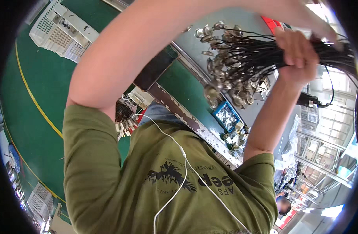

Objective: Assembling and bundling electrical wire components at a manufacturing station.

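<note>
A thick bundle of black cables (261,50) with round silver metal ends (222,62) spans the upper right. My right hand (298,52) is closed around the bundle, fingers wrapped over it. The metal ends fan out loosely to the left of that hand, partly blurred. My left arm reaches across the top of the view, and my left hand (323,29) is beside the bundle, to the right of my right hand. Motion smears its fingers, so whether it grips the cables is unclear.
Below the bundle, a blue tray (227,117) holds small silver parts, with several pale blocks (237,136) beside it. A dark flat rectangular object (155,70) lies near the worn bench edge (187,113). White perforated baskets (64,33) stand at far left. Another person (283,204) appears lower right.
</note>
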